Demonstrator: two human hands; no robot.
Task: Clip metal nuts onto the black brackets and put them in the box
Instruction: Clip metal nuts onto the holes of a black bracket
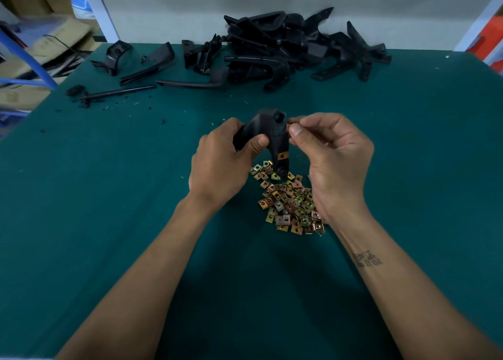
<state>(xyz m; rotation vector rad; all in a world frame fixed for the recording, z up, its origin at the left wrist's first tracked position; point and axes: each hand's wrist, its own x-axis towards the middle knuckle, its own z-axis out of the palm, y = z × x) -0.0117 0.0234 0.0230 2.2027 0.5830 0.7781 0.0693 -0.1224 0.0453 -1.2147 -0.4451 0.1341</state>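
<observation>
Both hands are busy: the left hand (217, 155) curls its grip round a black bracket (268, 136), holding it just above the heap of metal nuts (290, 199) on the green counter (109, 196), while the right hand (334, 152) pinches a single nut (289, 127) against the bracket's upper edge. One nut (282, 156) already sits clipped lower down on the same bracket. Beyond the heap, at the counter's far side, lies the pile of spare brackets (285, 49). No box is in view. If the pinched nut goes on crooked, it could spring off and drop into the heap below.
</observation>
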